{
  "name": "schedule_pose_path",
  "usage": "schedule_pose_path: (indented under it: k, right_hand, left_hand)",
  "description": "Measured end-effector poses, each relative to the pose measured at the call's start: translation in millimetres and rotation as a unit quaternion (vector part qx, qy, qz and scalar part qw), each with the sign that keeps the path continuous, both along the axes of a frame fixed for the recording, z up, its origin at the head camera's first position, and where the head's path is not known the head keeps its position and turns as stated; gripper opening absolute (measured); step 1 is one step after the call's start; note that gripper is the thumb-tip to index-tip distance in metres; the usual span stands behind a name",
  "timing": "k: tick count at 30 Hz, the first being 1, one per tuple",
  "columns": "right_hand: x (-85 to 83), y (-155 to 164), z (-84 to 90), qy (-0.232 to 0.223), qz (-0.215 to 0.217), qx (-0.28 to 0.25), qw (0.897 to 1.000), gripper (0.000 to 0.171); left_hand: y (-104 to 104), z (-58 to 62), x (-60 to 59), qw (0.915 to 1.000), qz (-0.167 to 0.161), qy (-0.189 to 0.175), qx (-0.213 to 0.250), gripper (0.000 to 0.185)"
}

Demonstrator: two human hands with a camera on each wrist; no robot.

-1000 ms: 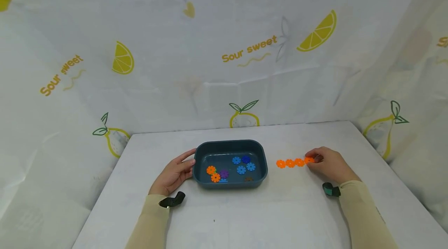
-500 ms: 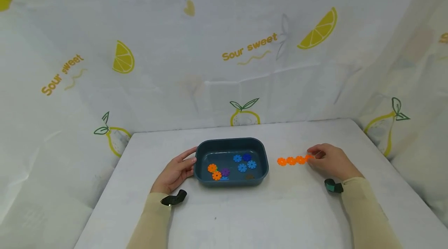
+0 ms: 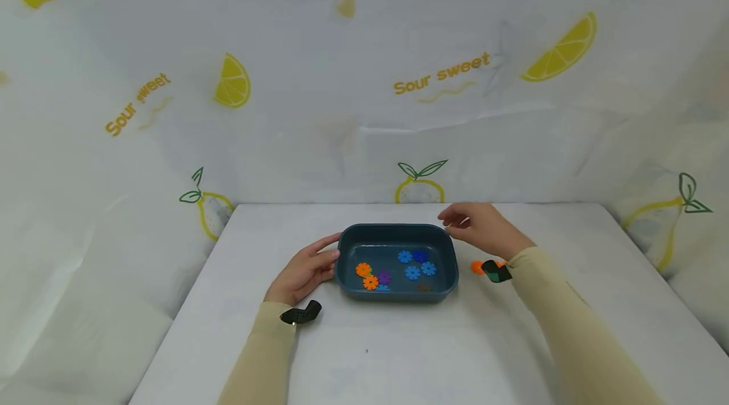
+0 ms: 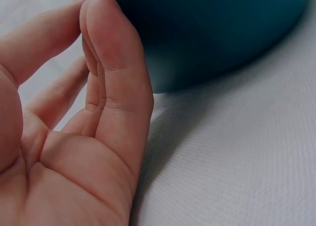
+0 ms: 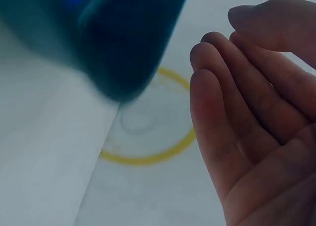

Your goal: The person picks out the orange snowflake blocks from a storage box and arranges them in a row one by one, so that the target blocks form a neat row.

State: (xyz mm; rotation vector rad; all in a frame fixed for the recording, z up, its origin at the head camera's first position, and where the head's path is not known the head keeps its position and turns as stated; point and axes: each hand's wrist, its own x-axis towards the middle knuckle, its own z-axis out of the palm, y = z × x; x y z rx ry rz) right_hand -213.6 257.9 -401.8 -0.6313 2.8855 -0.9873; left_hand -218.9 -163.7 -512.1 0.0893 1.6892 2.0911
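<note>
Both hands are at the dark blue plastic tray (image 3: 450,283): the left hand (image 3: 304,269) touches its left wall with straight fingers (image 4: 116,63), while the empty right hand (image 3: 481,228), fingers relaxed, hovers above its far right corner, nearer the blue snowflake discs (image 3: 416,264).

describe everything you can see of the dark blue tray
The tray is a dark teal-blue rectangular tub with rounded corners and a rolled rim, smooth and plastic-looking. It sits flat and upright at the middle of the white table. Inside lie small gear-shaped pieces: two orange, one purple and several blue. The left hand rests against its left wall, fingers straight. The right hand hovers open by its far right corner, not clearly touching.
</note>
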Motion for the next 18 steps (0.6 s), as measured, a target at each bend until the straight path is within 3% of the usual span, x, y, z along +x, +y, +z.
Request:
schedule_pose_path:
  k: [7, 12, 18]
  right_hand:
    - [-28.2, -72, 1.3, -0.056, 0.103, 0.029, 0.993, 0.026]
    - [-33.9, -108, -8.6, -0.069, 0.158, 0.059, 0.983, 0.025]
    - [-35.5, -141, -19.6, -0.083, 0.187, 0.091, 0.975, 0.029]
  left_hand:
    - [-1, 0.7, -1.7, 1.0000, -0.006, 0.005, -0.005, 0.057]
    - [-1, 0.7, -0.9, 1.0000, -0.001, 0.000, -0.007, 0.055]
    - [-3, 0.3, -2.3, 1.0000, -0.003, 0.001, -0.003, 0.055]
